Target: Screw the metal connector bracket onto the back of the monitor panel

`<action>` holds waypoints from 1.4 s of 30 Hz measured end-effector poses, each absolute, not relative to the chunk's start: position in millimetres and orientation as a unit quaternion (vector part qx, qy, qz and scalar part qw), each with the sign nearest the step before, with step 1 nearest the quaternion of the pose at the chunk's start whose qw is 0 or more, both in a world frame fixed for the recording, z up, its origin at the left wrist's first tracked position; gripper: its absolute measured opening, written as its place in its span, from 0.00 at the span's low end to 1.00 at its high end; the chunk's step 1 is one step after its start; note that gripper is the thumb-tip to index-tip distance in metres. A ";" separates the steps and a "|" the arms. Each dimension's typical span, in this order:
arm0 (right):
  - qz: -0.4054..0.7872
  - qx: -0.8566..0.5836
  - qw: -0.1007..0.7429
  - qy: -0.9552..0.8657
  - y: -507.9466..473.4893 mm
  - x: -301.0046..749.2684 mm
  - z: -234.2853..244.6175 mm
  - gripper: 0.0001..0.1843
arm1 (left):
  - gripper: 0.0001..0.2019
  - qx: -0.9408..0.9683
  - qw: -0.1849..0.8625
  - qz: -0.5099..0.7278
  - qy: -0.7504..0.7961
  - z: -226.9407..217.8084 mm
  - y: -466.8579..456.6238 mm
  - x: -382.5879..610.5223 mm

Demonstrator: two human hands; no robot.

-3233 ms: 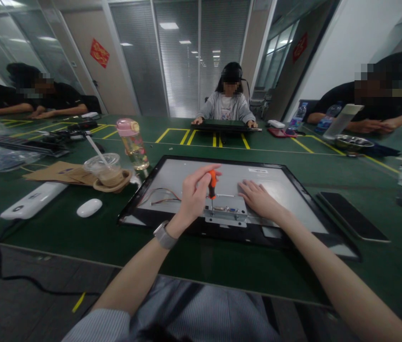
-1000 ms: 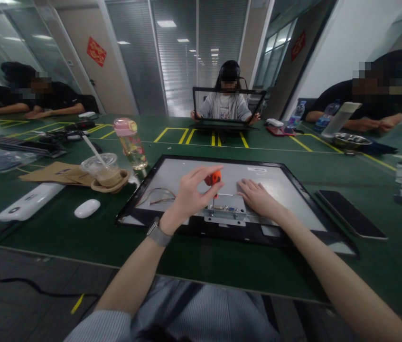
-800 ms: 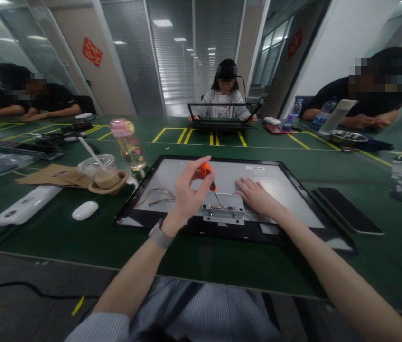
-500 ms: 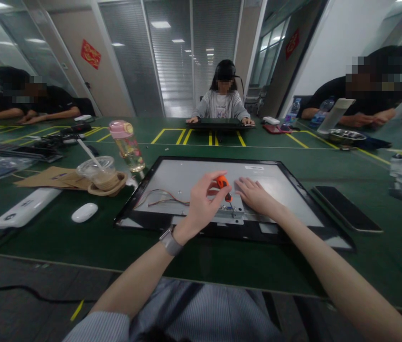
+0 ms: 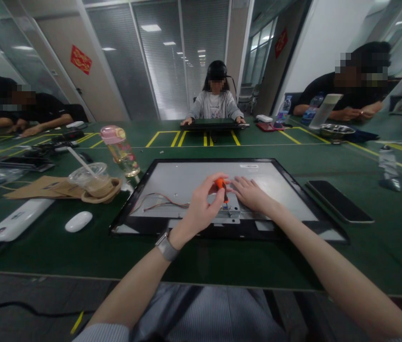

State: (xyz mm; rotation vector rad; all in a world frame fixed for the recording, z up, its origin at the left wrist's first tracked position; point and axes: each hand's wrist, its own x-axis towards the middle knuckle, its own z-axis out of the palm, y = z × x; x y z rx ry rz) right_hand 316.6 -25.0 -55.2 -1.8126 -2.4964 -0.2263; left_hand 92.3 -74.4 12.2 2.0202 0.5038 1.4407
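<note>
An orange and black screwdriver [image 5: 221, 183] is gripped between the thumb and fingers of my left hand [image 5: 204, 202]. Its shaft points down at a small metal bracket [image 5: 234, 214] near the front edge of a flat display panel [image 5: 201, 180]. The panel lies back side up, with a grey metal sheet inside a black frame. My right hand [image 5: 252, 194] rests flat on the sheet just right of the screwdriver, fingers spread. Thin wires [image 5: 161, 195] run over the sheet left of my left hand. Whether the tip sits in a screw is too small to tell.
Left of the panel are a pink-lidded bottle [image 5: 120, 149], a plastic cup [image 5: 96, 178], a white mouse [image 5: 79, 221] and a white power bank [image 5: 15, 221]. A phone [image 5: 339, 201] lies to the right. Across the table a person [image 5: 217, 97] holds another dark panel [image 5: 215, 125].
The whole view has shifted slightly as my head turned. My left hand still holds the screwdriver at the bracket, and my right hand stays flat on the panel.
</note>
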 end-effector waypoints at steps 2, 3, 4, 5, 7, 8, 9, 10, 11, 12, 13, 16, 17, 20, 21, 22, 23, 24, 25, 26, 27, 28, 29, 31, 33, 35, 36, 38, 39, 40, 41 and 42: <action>-0.064 -0.589 0.032 -0.805 -24.5 317.3 -56.0 0.30 | 0.11 0.765 0.292 0.545 0.181 14.5 -73.6 91.0; -0.061 -0.590 0.035 -0.804 -24.3 317.7 -56.3 0.29 | 0.10 0.766 0.272 0.553 0.185 15.7 -73.3 90.5; -0.059 -0.590 0.037 -0.804 -24.2 318.0 -56.4 0.30 | 0.08 0.765 0.249 0.562 0.192 16.8 -73.1 90.1; -0.057 -0.591 0.037 -0.804 -24.2 318.2 -56.5 0.30 | 0.06 0.762 0.231 0.571 0.199 18.0 -73.2 89.8; -0.057 -0.591 0.036 -0.804 -24.4 318.2 -56.2 0.29 | 0.06 0.755 0.228 0.577 0.210 20.3 -74.1 89.4; -0.057 -0.592 0.035 -0.803 -24.6 318.1 -56.0 0.29 | 0.07 0.753 0.242 0.574 0.211 21.5 -74.7 89.2; -0.059 -0.591 0.035 -0.804 -24.9 317.9 -55.6 0.29 | 0.09 0.752 0.262 0.567 0.210 22.5 -75.3 88.9; -0.061 -0.589 0.035 -0.805 -25.3 317.7 -55.1 0.29 | 0.11 0.751 0.282 0.559 0.207 23.4 -75.7 88.5; -0.064 -0.587 0.035 -0.806 -25.7 317.5 -54.6 0.29 | 0.13 0.750 0.303 0.553 0.203 24.1 -75.8 88.0; -0.068 -0.585 0.035 -0.807 -26.0 317.3 -54.2 0.29 | 0.14 0.747 0.322 0.548 0.196 24.5 -75.6 87.4; -0.071 -0.584 0.033 -0.808 -26.3 317.2 -53.7 0.29 | 0.14 0.744 0.338 0.545 0.189 24.6 -75.0 87.0; -0.072 -0.583 0.029 -0.809 -26.5 317.4 -53.0 0.29 | 0.12 0.735 0.363 0.544 0.181 22.4 -71.7 87.0; -0.071 -0.582 0.028 -0.809 -26.3 317.6 -52.9 0.29 | 0.11 0.731 0.357 0.551 0.186 20.9 -70.6 87.6; -0.067 -0.582 0.030 -0.810 -25.7 318.4 -53.4 0.30 | 0.09 0.714 0.302 0.593 0.219 15.8 -68.9 90.1; -0.065 -0.583 0.032 -0.809 -25.5 318.6 -53.7 0.30 | 0.09 0.708 0.285 0.604 0.231 14.5 -69.3 90.8; -0.063 -0.584 0.035 -0.808 -25.5 318.8 -53.9 0.30 | 0.09 0.709 0.276 0.603 0.240 13.9 -70.3 91.2; -0.062 -0.585 0.038 -0.808 -25.5 318.9 -54.2 0.30 | 0.09 0.714 0.265 0.600 0.244 13.9 -71.6 91.4; -0.061 -0.584 0.042 -0.808 -25.5 319.0 -54.4 0.30 | 0.11 0.720 0.261 0.596 0.243 14.4 -73.1 91.4; -0.062 -0.583 0.045 -0.809 -25.6 318.9 -54.7 0.30 | 0.13 0.726 0.262 0.590 0.237 15.4 -74.7 91.3; -0.064 -0.582 0.047 -0.809 -25.7 318.8 -54.9 0.30 | 0.14 0.729 0.271 0.586 0.228 16.6 -76.1 91.3; -0.067 -0.581 0.046 -0.810 -25.7 318.7 -55.1 0.30 | 0.14 0.730 0.285 0.582 0.217 17.8 -77.2 91.3; -0.070 -0.581 0.044 -0.810 -25.6 318.5 -55.1 0.30 | 0.13 0.728 0.301 0.580 0.208 18.8 -77.8 91.4; -0.072 -0.582 0.040 -0.809 -25.5 318.3 -55.1 0.30 | 0.12 0.725 0.314 0.579 0.202 19.4 -77.8 91.5; -0.072 -0.586 0.031 -0.807 -25.5 317.9 -54.5 0.29 | 0.09 0.716 0.315 0.589 0.203 19.6 -76.7 91.6; -0.070 -0.587 0.024 -0.806 -26.0 317.4 -53.3 0.29 | 0.07 0.711 0.292 0.600 0.221 18.7 -74.7 91.2; -0.072 -0.587 0.023 -0.806 -27.2 316.7 -51.7 0.29 | 0.08 0.714 0.273 0.600 0.237 18.1 -73.3 90.3; -0.074 -0.587 0.023 -0.806 -27.8 316.3 -51.1 0.29 | 0.09 0.718 0.271 0.597 0.236 18.1 -73.2 89.8; -0.080 -0.585 0.023 -0.807 -28.9 315.7 -50.5 0.29 | 0.13 0.728 0.284 0.583 0.221 19.0 -74.0 89.4; -0.083 -0.583 0.023 -0.808 -29.1 315.6 -50.6 0.29 | 0.14 0.731 0.297 0.577 0.210 19.5 -74.7 89.4; -0.086 -0.583 0.022 -0.808 -29.1 315.6 -51.0 0.29 | 0.15 0.732 0.311 0.571 0.202 20.0 -75.3 89.6; -0.088 -0.582 0.021 -0.808 -28.7 315.8 -51.6 0.29 | 0.15 0.731 0.323 0.567 0.198 20.2 -75.7 89.9; -0.089 -0.582 0.021 -0.808 -28.1 316.2 -52.3 0.29 | 0.14 0.730 0.328 0.567 0.197 20.1 -75.9 90.3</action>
